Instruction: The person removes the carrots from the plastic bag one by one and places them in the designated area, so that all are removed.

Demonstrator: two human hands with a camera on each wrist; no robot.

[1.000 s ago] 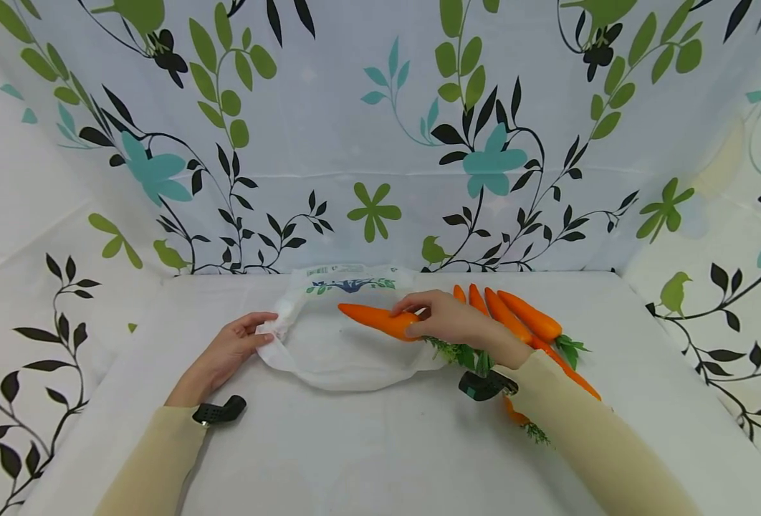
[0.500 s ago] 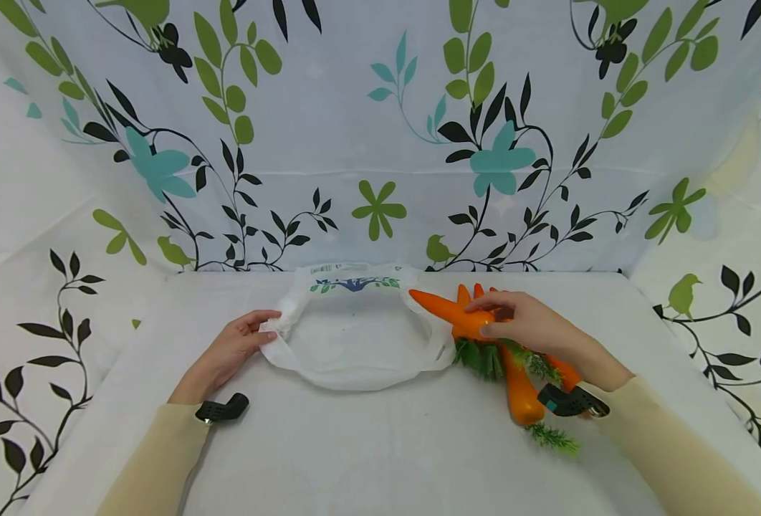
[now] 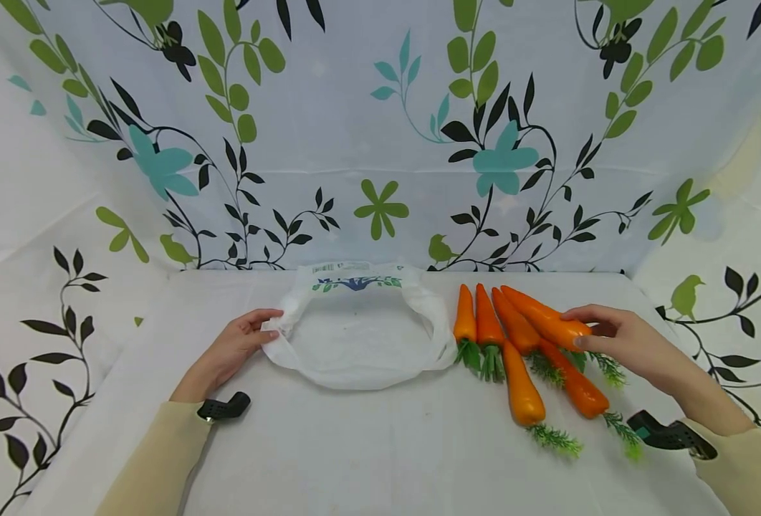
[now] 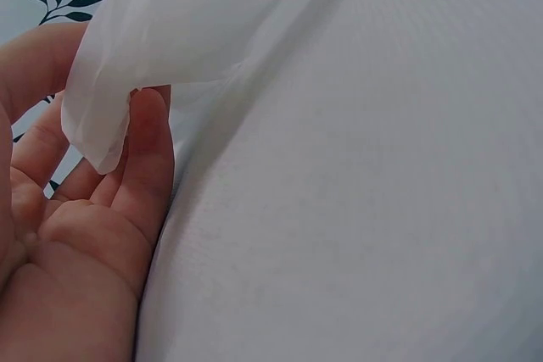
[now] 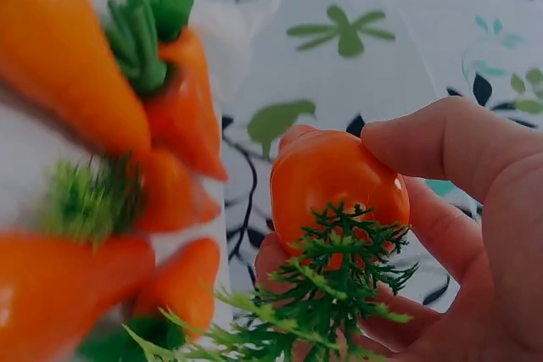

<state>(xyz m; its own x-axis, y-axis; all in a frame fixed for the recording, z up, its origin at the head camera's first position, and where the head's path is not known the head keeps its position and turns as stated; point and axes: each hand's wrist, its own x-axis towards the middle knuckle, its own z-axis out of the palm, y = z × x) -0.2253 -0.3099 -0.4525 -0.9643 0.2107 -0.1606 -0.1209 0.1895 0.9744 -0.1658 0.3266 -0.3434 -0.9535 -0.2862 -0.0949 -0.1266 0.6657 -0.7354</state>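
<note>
At the left edge of a thin white plastic bag [image 3: 361,369], my left hand [image 3: 235,351] pinches the rim between thumb and fingers. The bag lies on the table with its mouth spread; the left wrist view shows the bag's fold [image 4: 106,116] within my left hand [image 4: 93,184]. Over on the right, my right hand [image 3: 632,344] grips an orange carrot [image 3: 544,319] by its thick end. That carrot [image 5: 331,180] has feathery green leaves in the right wrist view, with the thumb and fingers of my right hand [image 5: 475,209] around it. It overlies another carrot, mostly hidden.
Several more carrots lie between bag and right hand, among them an upright-lying carrot [image 3: 489,315], a yellowish carrot [image 3: 524,390] and a long carrot [image 3: 577,383]. A white cloth covers the table [image 3: 367,459]. Behind hangs a leaf-patterned curtain [image 3: 329,107].
My right hand has carried the carrot from above the bag to the right, over the other carrots. My left hand keeps its place on the bag's rim.
</note>
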